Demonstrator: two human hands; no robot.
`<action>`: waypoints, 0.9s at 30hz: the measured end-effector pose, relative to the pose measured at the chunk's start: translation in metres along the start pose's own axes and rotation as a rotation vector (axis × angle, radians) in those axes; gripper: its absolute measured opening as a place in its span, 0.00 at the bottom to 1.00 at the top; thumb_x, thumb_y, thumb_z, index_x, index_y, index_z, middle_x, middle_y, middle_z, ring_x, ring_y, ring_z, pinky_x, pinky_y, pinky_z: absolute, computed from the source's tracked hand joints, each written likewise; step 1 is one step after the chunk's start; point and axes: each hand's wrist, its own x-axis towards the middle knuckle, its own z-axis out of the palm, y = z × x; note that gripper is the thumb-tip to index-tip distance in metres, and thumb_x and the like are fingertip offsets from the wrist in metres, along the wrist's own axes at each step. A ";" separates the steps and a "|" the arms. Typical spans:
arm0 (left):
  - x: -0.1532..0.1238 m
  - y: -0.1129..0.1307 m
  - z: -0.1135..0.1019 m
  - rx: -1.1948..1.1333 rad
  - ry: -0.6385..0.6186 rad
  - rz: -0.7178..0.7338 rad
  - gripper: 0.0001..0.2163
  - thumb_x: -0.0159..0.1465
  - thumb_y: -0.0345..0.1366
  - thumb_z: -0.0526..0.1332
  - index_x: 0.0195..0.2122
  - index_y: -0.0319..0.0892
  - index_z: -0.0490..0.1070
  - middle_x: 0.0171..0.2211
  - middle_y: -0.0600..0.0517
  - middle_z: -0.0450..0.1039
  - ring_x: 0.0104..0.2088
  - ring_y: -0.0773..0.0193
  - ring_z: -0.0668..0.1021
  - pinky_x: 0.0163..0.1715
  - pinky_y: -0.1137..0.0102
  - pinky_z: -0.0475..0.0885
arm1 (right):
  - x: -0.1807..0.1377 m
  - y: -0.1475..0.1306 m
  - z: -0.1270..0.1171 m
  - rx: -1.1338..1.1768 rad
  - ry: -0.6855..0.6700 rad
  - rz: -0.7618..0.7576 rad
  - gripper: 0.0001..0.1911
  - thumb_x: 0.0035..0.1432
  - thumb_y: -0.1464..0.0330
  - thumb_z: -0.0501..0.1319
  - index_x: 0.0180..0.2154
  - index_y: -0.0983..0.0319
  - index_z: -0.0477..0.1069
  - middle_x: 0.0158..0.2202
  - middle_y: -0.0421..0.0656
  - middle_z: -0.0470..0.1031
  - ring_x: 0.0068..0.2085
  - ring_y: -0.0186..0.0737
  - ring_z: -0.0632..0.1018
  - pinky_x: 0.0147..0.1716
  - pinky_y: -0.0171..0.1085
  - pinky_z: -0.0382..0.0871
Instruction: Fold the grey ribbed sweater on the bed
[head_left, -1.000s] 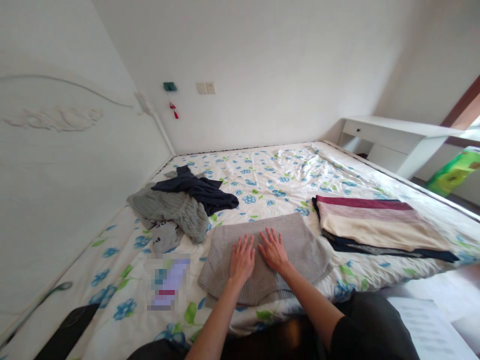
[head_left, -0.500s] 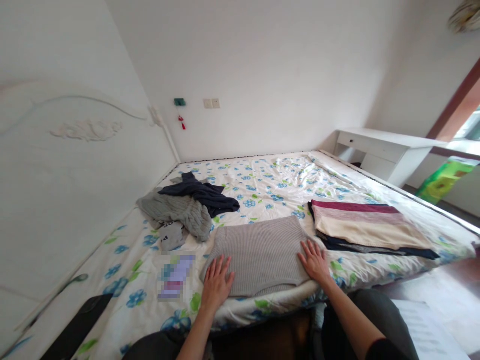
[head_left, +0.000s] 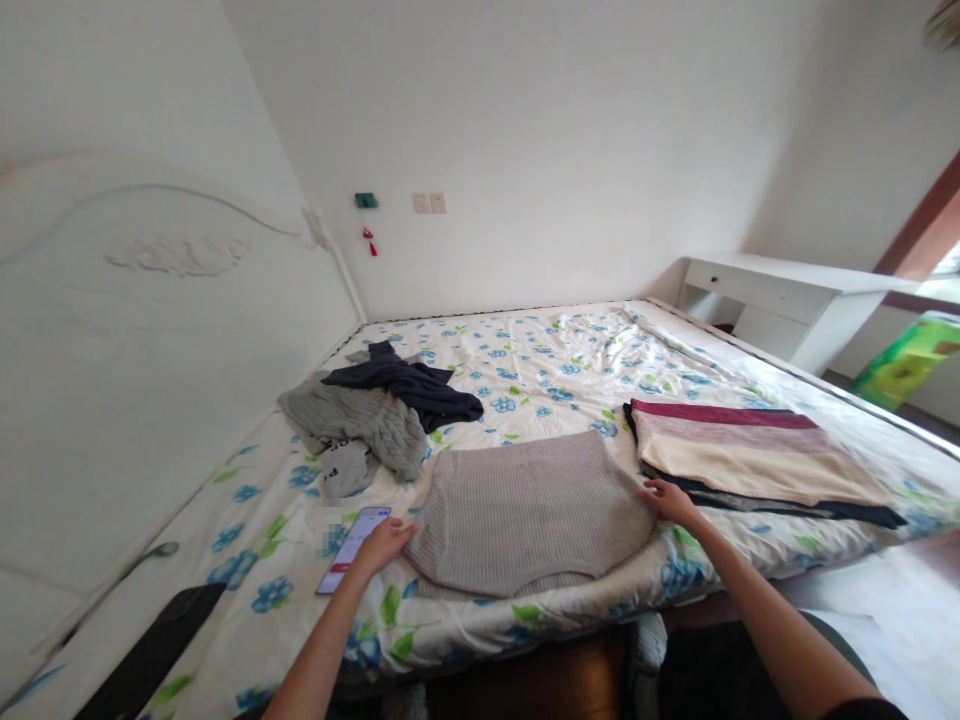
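The folded grey knit sweater [head_left: 525, 505] lies flat near the front edge of the bed [head_left: 570, 370], on the floral sheet. The left hand [head_left: 386, 545] rests at the sweater's left edge, fingers loosely extended and touching the knit; whether it pinches the fabric cannot be told. The right hand [head_left: 670, 500] sits at the sweater's right edge, fingers curled onto the corner; an actual grip cannot be confirmed.

Surrounding items:
- A smartphone [head_left: 351, 550] lies face up on the sheet, just beside the left hand, on its outer side.
- A heap of unfolded clothes occupies the area behind and left of the sweater: a grey cable-knit garment [head_left: 360, 425] with a dark navy garment [head_left: 409, 385] partly over it. The heap's near edge lies close to the sweater's rear left corner.
- A stack of folded clothes [head_left: 750, 460], cream and maroon on top with dark layers below, lies just beside the right hand, to the sweater's right.
- The white headboard [head_left: 150, 330] bounds the bed on the left.
- A white desk [head_left: 780, 290] stands beyond the bed's far right corner.
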 end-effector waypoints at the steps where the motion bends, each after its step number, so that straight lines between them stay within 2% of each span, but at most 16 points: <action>1: 0.000 0.001 0.003 -0.039 -0.034 0.005 0.18 0.57 0.53 0.66 0.38 0.42 0.79 0.39 0.44 0.87 0.47 0.45 0.87 0.48 0.61 0.79 | 0.001 -0.002 0.004 -0.013 -0.002 -0.025 0.26 0.65 0.55 0.65 0.56 0.65 0.81 0.47 0.52 0.87 0.44 0.49 0.87 0.44 0.39 0.78; 5: -0.006 0.005 0.012 -0.277 -0.226 0.015 0.20 0.49 0.56 0.73 0.30 0.44 0.77 0.31 0.50 0.84 0.42 0.47 0.85 0.43 0.61 0.80 | 0.001 -0.013 0.010 -0.124 0.015 -0.124 0.18 0.63 0.56 0.67 0.45 0.63 0.85 0.42 0.49 0.87 0.47 0.52 0.86 0.45 0.38 0.75; 8: -0.012 0.006 0.003 -0.506 -0.385 -0.057 0.19 0.47 0.52 0.77 0.31 0.44 0.78 0.35 0.50 0.85 0.42 0.52 0.85 0.47 0.61 0.81 | 0.002 -0.019 -0.003 -0.148 0.047 -0.150 0.16 0.62 0.56 0.67 0.40 0.61 0.85 0.36 0.46 0.85 0.43 0.50 0.85 0.41 0.36 0.72; 10: -0.014 0.003 -0.006 -0.626 -0.438 -0.125 0.18 0.47 0.48 0.78 0.34 0.44 0.80 0.39 0.49 0.86 0.43 0.55 0.85 0.49 0.64 0.81 | 0.003 -0.020 -0.013 -0.107 0.029 -0.126 0.16 0.61 0.55 0.68 0.35 0.61 0.84 0.32 0.45 0.83 0.39 0.48 0.84 0.37 0.35 0.71; 13: -0.015 -0.005 -0.012 -0.664 -0.484 -0.244 0.18 0.46 0.44 0.80 0.34 0.44 0.80 0.38 0.50 0.85 0.38 0.59 0.85 0.46 0.66 0.82 | 0.001 -0.014 -0.020 0.046 -0.115 0.019 0.17 0.59 0.54 0.70 0.32 0.62 0.80 0.26 0.43 0.79 0.31 0.41 0.80 0.30 0.34 0.69; 17: -0.014 -0.009 -0.005 -0.446 -0.592 -0.327 0.20 0.42 0.48 0.82 0.29 0.44 0.78 0.30 0.53 0.83 0.36 0.56 0.85 0.44 0.63 0.83 | -0.002 -0.005 -0.015 0.141 -0.337 0.201 0.17 0.55 0.56 0.74 0.29 0.63 0.77 0.27 0.42 0.79 0.28 0.37 0.77 0.28 0.34 0.73; 19: -0.012 -0.004 -0.003 -0.393 -0.600 -0.291 0.22 0.40 0.51 0.81 0.28 0.45 0.78 0.31 0.53 0.85 0.39 0.53 0.86 0.44 0.63 0.83 | -0.001 -0.004 -0.017 0.125 -0.339 0.188 0.17 0.55 0.56 0.75 0.30 0.63 0.78 0.29 0.42 0.79 0.29 0.37 0.78 0.28 0.34 0.75; 23: -0.011 0.015 -0.002 -0.461 -0.530 -0.168 0.24 0.43 0.55 0.79 0.34 0.45 0.82 0.42 0.50 0.88 0.49 0.50 0.86 0.47 0.64 0.82 | -0.001 -0.009 -0.024 0.153 -0.273 0.131 0.19 0.59 0.53 0.73 0.37 0.63 0.79 0.33 0.43 0.81 0.31 0.36 0.80 0.30 0.32 0.77; 25: -0.012 0.022 0.001 -0.483 -0.515 -0.165 0.25 0.42 0.56 0.79 0.36 0.45 0.82 0.45 0.48 0.88 0.52 0.48 0.85 0.48 0.63 0.82 | -0.006 -0.012 -0.021 0.193 -0.350 0.180 0.21 0.60 0.51 0.73 0.40 0.63 0.79 0.36 0.46 0.82 0.32 0.38 0.83 0.32 0.33 0.79; 27: -0.014 0.026 0.005 -0.459 -0.531 -0.200 0.28 0.38 0.54 0.81 0.37 0.44 0.82 0.44 0.47 0.88 0.51 0.45 0.86 0.46 0.62 0.82 | -0.012 -0.014 -0.014 0.210 -0.460 0.237 0.22 0.59 0.53 0.75 0.41 0.63 0.77 0.38 0.49 0.84 0.33 0.40 0.84 0.32 0.35 0.80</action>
